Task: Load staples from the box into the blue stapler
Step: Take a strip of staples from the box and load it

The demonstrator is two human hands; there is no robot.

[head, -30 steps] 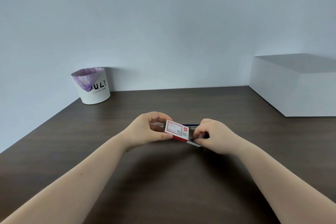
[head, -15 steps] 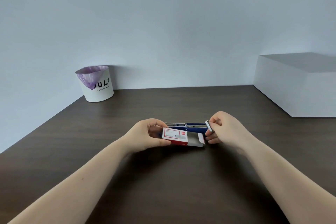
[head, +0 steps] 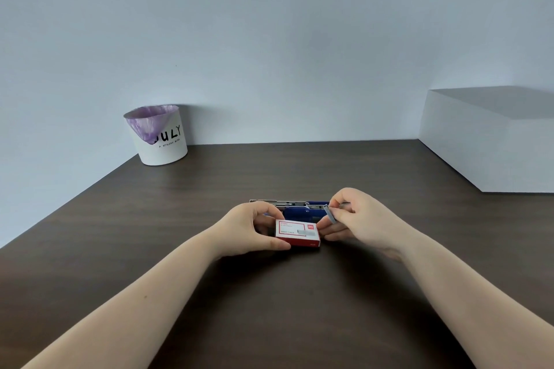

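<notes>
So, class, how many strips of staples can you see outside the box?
1: a staple strip pinched in the right hand, above the blue stapler. More may be hidden inside the staple box.

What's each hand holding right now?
Left hand: closed on the red-and-white cardboard staple box.
Right hand: pinching a grey metal staple strip.

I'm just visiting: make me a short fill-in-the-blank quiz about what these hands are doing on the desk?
1. The left hand holds the red and white ____ box.
2. The right hand pinches a grey strip of staples just above the ____ stapler.
3. The white bin in the far left corner has a ____ liner.

Missing words: staple; blue; purple
</notes>
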